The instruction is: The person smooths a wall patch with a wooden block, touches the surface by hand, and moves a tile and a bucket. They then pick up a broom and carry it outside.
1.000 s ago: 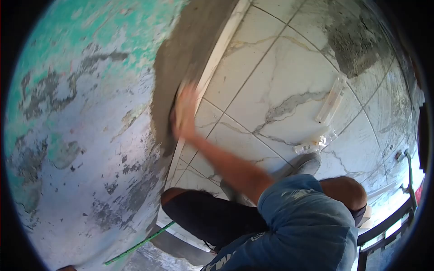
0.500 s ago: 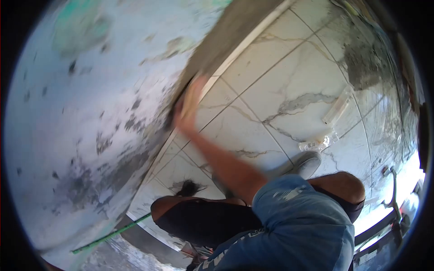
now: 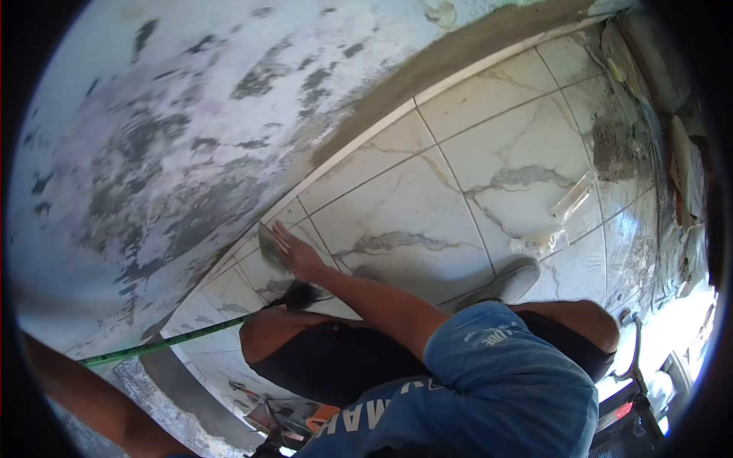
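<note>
My right hand (image 3: 296, 253) is low by the foot of the wall (image 3: 191, 153), just above the tiled floor (image 3: 405, 195). Its fingers are closed on a thin grey-green flat blade (image 3: 270, 248), whose edge is at the joint between wall and floor. Most of the grip is hidden behind the fingers. At the lower left edge only my left forearm (image 3: 99, 401) shows, and its hand is out of the picture. A tuft of dark bristles (image 3: 298, 295) lies near my right wrist, beside my knee.
A green patterned stick (image 3: 172, 337) runs from the wall to my knee. Clear plastic packaging (image 3: 542, 242) and a long clear wrapper (image 3: 574, 195) lie on the tiles past my shoe (image 3: 513, 281). Tools and an orange item (image 3: 322, 416) are below.
My right hand has come back along the wall base toward my knee with the blade. My left forearm has entered at the lower left, and the view has shifted.
</note>
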Motion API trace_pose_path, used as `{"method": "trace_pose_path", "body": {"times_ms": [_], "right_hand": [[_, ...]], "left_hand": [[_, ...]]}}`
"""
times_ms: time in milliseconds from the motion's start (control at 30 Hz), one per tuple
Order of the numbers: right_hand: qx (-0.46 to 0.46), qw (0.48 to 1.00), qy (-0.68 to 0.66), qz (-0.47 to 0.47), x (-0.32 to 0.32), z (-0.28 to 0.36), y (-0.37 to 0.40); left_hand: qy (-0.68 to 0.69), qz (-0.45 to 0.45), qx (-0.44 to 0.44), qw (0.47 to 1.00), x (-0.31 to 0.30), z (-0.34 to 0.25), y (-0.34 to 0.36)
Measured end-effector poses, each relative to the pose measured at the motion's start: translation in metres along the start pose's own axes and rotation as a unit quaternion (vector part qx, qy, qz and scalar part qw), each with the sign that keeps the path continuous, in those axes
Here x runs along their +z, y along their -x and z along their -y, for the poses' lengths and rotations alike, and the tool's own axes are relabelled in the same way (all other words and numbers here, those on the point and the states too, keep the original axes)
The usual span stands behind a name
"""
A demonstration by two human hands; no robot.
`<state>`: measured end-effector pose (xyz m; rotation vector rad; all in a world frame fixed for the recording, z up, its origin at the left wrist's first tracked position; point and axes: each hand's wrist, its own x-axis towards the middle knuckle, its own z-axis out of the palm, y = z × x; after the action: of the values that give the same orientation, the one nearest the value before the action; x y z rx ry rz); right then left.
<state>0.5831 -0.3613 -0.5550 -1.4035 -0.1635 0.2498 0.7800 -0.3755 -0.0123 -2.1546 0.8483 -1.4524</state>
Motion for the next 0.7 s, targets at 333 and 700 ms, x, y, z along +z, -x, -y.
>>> {"method": "trace_pose_path", "body": {"times_ms": [333,700], "right_hand": [[0.381,0.914,-0.136,-0.043,-0.169,-0.032,-0.001],[0.281,0.544,-0.752,0.242,-0.111,-0.021,0.011]], "left_hand": [[0.531,0.634,-0.433,0.359,-0.033,-0.179,0.369],[0.653,0.283,-0.601,0.364,-0.008,-0.366,0.445]]}}
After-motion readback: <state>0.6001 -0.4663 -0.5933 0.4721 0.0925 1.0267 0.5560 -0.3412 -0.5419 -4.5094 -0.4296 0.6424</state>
